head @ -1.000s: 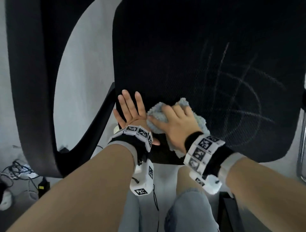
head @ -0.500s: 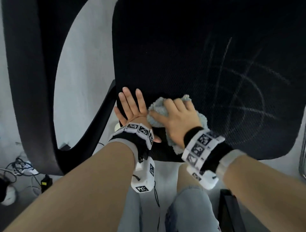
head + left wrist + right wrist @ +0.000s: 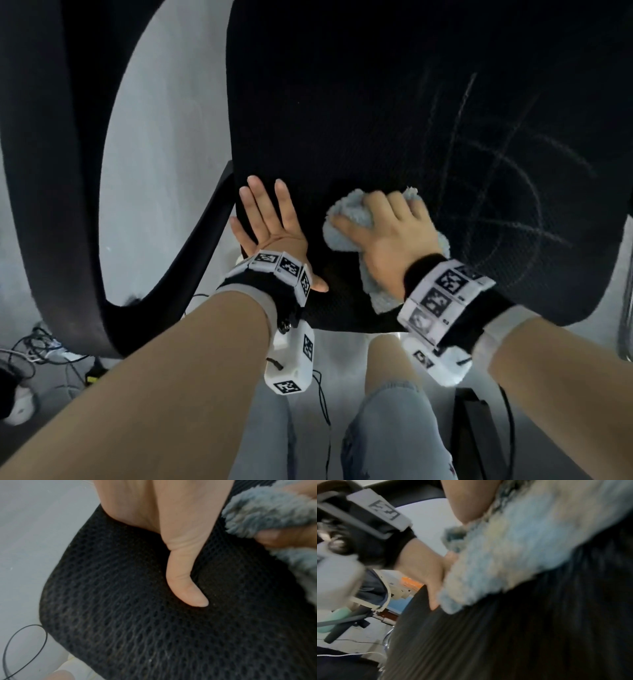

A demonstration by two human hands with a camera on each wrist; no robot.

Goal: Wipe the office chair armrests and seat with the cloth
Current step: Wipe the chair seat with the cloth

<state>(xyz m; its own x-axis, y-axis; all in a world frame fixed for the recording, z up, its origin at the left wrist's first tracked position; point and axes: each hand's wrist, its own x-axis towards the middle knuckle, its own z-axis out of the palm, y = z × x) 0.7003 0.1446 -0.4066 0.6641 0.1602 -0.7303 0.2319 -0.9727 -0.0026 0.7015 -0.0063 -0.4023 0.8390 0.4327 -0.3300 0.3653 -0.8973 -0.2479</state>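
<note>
Head view: left hand (image 3: 270, 226) flat, fingers spread, pressing on black mesh seat (image 3: 376, 120); just beside it, right hand (image 3: 387, 233) curled around fluffy blue cloth (image 3: 346, 219), pressing it onto seat.

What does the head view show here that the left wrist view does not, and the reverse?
Only the head view shows the pale chalk-like marks on the seat to the right of the cloth, the curved armrest at left, the floor cables, and the left hand's straight fingers flat on the seat. Only the left wrist view shows the seat's open mesh weave up close and the left thumb pressed into it. Both show the black seat and the right hand gripping the fluffy blue-grey cloth.
</note>
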